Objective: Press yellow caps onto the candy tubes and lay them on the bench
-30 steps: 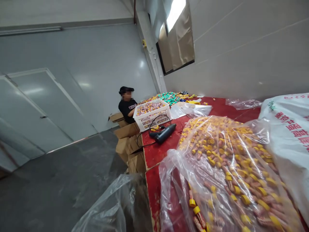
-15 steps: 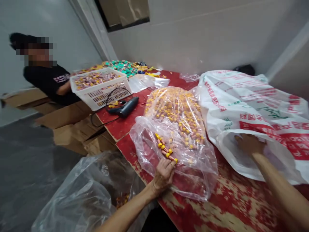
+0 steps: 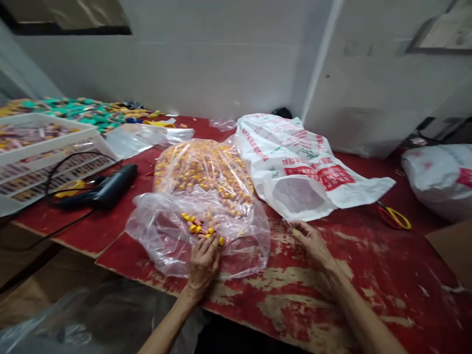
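Observation:
A clear plastic bag [image 3: 162,211] lies on the red table, full of small pieces with yellow caps and copper-pink bodies [image 3: 199,167]. A short row of these yellow-capped pieces [image 3: 197,227] lies at the near part of the bag. My left hand [image 3: 204,260] is at the near end of that row, fingers closed over the last piece. To the right lies a white woven sack [image 3: 283,142] with red and green print, its mouth towards me. My right hand [image 3: 309,241] is just outside that mouth, fingertips pinched together; what they hold is too small to make out.
A white slotted basket [image 3: 55,125] of similar pieces stands at left, beside a black corded heat-gun-like tool [image 3: 114,187]. Behind are green and yellow pieces [image 3: 81,110]. Yellow-and-red-handled scissors [image 3: 396,217] and another white sack [image 3: 442,177] are at right.
The view has swung right, leaving the other person out of sight. My right hand has come out of the sack's mouth. My left hand stays by the row of pieces.

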Tool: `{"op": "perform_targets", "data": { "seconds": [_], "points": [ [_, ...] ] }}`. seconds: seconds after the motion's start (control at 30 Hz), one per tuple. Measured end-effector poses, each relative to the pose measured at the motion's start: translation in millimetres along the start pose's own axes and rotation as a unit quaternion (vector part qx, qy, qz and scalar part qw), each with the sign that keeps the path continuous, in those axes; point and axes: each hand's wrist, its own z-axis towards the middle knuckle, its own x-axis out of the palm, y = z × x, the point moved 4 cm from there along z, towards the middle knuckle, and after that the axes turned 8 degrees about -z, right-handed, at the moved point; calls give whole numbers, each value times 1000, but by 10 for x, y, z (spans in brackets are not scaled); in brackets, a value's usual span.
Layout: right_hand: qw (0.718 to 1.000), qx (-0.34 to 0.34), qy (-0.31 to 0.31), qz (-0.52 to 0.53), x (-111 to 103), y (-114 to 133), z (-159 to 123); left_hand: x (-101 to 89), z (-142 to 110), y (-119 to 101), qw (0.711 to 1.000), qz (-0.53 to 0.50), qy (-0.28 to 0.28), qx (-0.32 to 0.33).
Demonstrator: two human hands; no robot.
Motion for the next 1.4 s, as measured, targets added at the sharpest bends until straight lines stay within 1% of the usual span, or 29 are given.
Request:
{"op": "perform_targets", "data": {
  "seconds": [0.07,0.13,0.2,0.23,0.27,0.37,0.47,0.5,0.53,0.57,0.6,0.63,0.67,0.7,0.73,0.77,0.8,0.83,0.87,0.93,1.0,1.07,1.17,1.27,1.4],
  "points": [
    [998,17,-6,54,24,-50,-202,43,44,4,999,22,33,26],
    [996,24,-18,81,21,-102,-358,100,114,-16,992,45,108,37],
    [993,30,-24,110,21,-151,-482,149,199,-46,979,62,190,31],
    [991,36,-29,128,23,-172,-535,162,245,-64,973,67,218,27],
    [987,42,-35,148,27,-188,-584,166,291,-81,969,70,234,23],
    [975,61,-51,207,40,-201,-707,139,402,-120,968,64,242,15],
    [963,67,-54,256,47,-170,-794,51,432,-152,970,46,239,8],
    [959,69,-51,271,49,-159,-815,-10,431,-167,976,22,217,-12],
    [954,70,-46,288,56,-151,-832,-89,423,-183,983,-22,177,-50],
    [948,72,-40,307,68,-147,-847,-175,401,-199,982,-92,126,-110],
    [942,74,-35,325,84,-147,-859,-250,357,-217,962,-184,71,-190],
    [937,76,-32,339,105,-152,-868,-296,288,-251,915,-292,22,-279],
    [934,78,-34,346,131,-161,-875,-305,206,-316,844,-397,-14,-360],
    [935,76,-43,343,158,-171,-881,-282,126,-421,763,-488,-28,-422],
    [940,70,-58,329,187,-177,-889,-242,58,-553,684,-562,-30,-464],
    [946,60,-73,310,220,-177,-901,-199,4,-695,619,-613,-29,-490],
    [953,47,-83,289,259,-166,-919,-157,-39,-832,570,-647,-28,-506],
    [959,34,-87,267,302,-146,-943,-118,-74,-956,535,-668,-28,-515],
    [965,22,-85,245,346,-118,-974,-80,-106,-1062,511,-681,-31,-523],
    [977,9,-72,199,429,-49,-1051,-14,-165,-1219,481,-694,-44,-534],
    [986,6,-61,153,486,21,-1132,41,-216,-1315,472,-700,-51,-534],
    [993,12,-44,106,525,73,-1197,87,-262,-1371,475,-700,-49,-530],
    [999,15,1,46,580,106,-1250,136,-318,-1417,485,-702,-38,-521],
    [999,-16,40,-4,629,119,-1252,160,-369,-1435,501,-694,-14,-517],
    [993,-74,53,-72,658,130,-1228,163,-428,-1396,532,-677,11,-509]
  ]
}}
